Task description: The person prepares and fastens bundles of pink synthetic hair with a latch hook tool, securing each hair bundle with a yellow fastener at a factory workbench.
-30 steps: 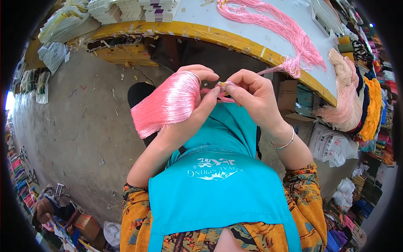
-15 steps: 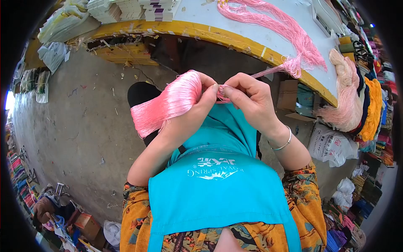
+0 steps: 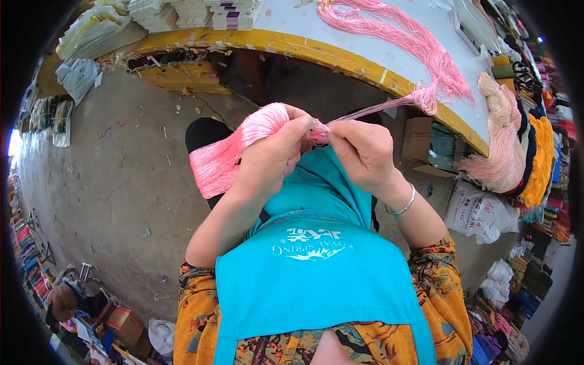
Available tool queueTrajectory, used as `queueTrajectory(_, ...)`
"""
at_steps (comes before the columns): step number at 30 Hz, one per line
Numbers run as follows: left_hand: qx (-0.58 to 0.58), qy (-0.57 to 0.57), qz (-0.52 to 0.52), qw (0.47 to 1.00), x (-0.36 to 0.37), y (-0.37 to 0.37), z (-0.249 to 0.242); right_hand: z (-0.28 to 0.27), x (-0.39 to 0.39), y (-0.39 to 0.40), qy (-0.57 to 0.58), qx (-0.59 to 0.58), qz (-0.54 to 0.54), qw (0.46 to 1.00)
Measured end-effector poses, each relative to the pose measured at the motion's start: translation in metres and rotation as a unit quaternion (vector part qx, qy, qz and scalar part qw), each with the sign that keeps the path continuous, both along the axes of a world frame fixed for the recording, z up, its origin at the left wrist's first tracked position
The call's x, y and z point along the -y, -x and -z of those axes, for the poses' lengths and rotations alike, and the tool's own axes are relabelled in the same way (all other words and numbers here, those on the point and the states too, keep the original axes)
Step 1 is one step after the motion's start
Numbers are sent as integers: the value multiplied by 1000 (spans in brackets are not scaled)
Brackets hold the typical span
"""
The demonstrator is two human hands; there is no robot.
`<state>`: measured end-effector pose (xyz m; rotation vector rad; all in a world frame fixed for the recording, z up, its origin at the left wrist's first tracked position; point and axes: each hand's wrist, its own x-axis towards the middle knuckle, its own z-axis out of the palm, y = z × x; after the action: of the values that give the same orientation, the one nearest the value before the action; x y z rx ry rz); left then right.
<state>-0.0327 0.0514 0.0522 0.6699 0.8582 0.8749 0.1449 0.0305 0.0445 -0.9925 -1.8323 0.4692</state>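
A skein of shiny pink thread (image 3: 219, 161) is looped over my left hand (image 3: 271, 152), whose thumb and fingers pinch its gathered end. Close beside it, my right hand (image 3: 365, 149) is closed, thumb against curled fingers, on pink strands at that same end. Between the two hands the threads look tangled. A thin bundle of pink strands (image 3: 386, 106) stretches from there to a larger pink hank (image 3: 420, 52) lying on the table. The exact strands in my right fingers are too fine to make out.
The white table (image 3: 286, 18) has a yellow edge and carries stacks of white cards (image 3: 234, 13). Pale pink hanks (image 3: 502, 134) and a yellow-orange hank (image 3: 537, 158) hang at the right. A cardboard box (image 3: 418, 139) and a plastic bag (image 3: 480, 210) stand below.
My right hand has turned, its fingers curling closer to the thumb. My left hand has tilted slightly, and the strands toward the table show more plainly.
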Motion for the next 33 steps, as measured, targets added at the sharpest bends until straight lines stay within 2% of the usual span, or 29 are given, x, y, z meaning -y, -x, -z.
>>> queueTrajectory(6,51,44,5,998,-3,0,2,-2,3,-5,63,14,-10,998)
queueTrajectory(8,75,56,6,996,-3,1,5,-2,5,-5,162,-44,-15,986)
queueTrajectory(9,71,53,13,996,-3,1,5,-2,5,-6,162,-44,-16,986)
queueTrajectory(12,59,47,19,997,-1,-3,-2,-10,7,-6,302,-238,-25,923)
queueTrajectory(15,64,46,10,997,-1,-4,-3,-9,10,-4,245,-198,-11,949)
queueTrajectory(17,78,47,-1,996,-4,-4,0,-7,16,-8,116,-52,-17,992)
queueTrajectory(18,85,52,-22,995,-6,-3,1,-6,15,-8,83,-56,-24,995)
queueTrajectory(20,92,43,-35,994,-8,0,6,-2,11,-9,164,-166,19,972)
queueTrajectory(21,93,43,-34,994,-9,0,10,-3,9,-10,250,-266,64,929)
queueTrajectory(23,82,33,-36,995,-15,0,16,3,4,-28,323,-423,55,845)
queueTrajectory(24,81,31,-38,995,-20,-1,19,0,4,-29,325,-446,57,832)
queueTrajectory(27,68,110,-116,985,-45,-7,40,-7,5,-36,352,-475,47,805)
queueTrajectory(29,88,155,-179,968,-66,-7,65,-7,6,-39,361,-461,37,810)
queueTrajectory(33,94,165,-327,926,-109,-6,113,-6,10,-42,370,-447,29,814)
